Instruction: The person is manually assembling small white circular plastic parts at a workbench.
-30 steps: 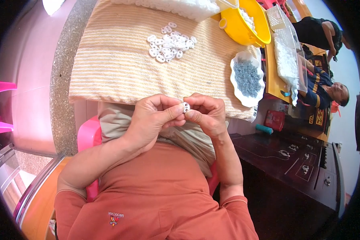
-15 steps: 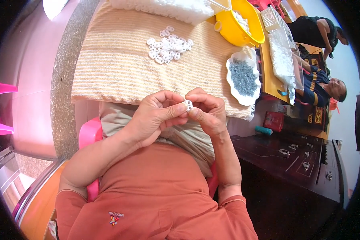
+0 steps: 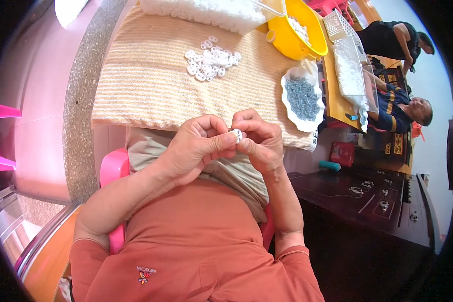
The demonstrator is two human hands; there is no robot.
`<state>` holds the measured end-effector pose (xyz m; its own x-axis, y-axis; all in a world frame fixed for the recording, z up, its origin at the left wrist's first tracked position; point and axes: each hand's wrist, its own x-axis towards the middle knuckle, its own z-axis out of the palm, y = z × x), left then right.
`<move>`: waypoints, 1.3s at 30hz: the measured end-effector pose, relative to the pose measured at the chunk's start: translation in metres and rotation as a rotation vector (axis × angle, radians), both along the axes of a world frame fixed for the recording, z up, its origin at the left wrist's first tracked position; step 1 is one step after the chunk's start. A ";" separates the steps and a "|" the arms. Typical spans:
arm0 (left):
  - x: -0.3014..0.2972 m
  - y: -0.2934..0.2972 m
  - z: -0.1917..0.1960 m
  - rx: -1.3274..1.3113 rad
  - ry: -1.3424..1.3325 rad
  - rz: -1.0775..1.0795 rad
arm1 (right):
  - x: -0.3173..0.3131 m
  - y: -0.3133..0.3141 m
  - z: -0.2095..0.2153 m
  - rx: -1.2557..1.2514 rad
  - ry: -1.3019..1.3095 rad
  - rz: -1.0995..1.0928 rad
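Just past the table's near edge, a small white oval plastic piece with dark holes (image 3: 238, 135) is held up between my two hands. My left hand (image 3: 198, 143) pinches it with thumb and forefinger. The thumb and fingers of my right hand (image 3: 260, 138) close on its other side; whether they also hold a tiny part is hidden. Beyond my hands, a loose pile of similar white pieces (image 3: 211, 61) lies on the striped towel (image 3: 151, 70). To the right stands a white scalloped dish (image 3: 306, 125) filled with many small grey parts (image 3: 304, 98), too small to name.
A clear bin of white pieces (image 3: 206, 14) stands at the table's far edge beside a yellow tub (image 3: 279, 38). On a further table at right sits another clear container (image 3: 350, 75), with two people near it. A dark wooden cabinet (image 3: 357, 221) is at my right.
The white piece has turned slightly between my fingers. My right fingers have shifted a little on it. The table and its things sit marginally further left in the picture.
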<state>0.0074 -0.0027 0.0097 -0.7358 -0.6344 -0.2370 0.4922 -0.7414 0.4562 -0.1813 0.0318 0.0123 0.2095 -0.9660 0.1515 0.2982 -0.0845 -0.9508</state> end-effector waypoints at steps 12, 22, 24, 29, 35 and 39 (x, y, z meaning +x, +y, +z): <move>-0.001 0.007 0.005 -0.082 0.036 0.039 | 0.009 0.005 0.011 -0.115 0.051 -0.026; -0.002 -0.001 0.000 -0.015 -0.007 0.010 | 0.009 0.001 0.012 -0.042 0.074 -0.098; -0.001 -0.002 -0.001 -0.026 -0.010 -0.003 | 0.007 0.002 0.015 -0.017 0.088 -0.089; -0.005 0.000 -0.001 -0.024 -0.074 0.000 | -0.008 0.000 0.028 0.123 0.244 -0.144; -0.007 0.001 -0.008 -0.048 -0.168 0.018 | -0.064 -0.048 0.069 0.074 0.635 -0.453; -0.008 0.003 -0.006 -0.029 -0.189 0.000 | -0.095 -0.099 0.100 -0.182 0.629 -0.818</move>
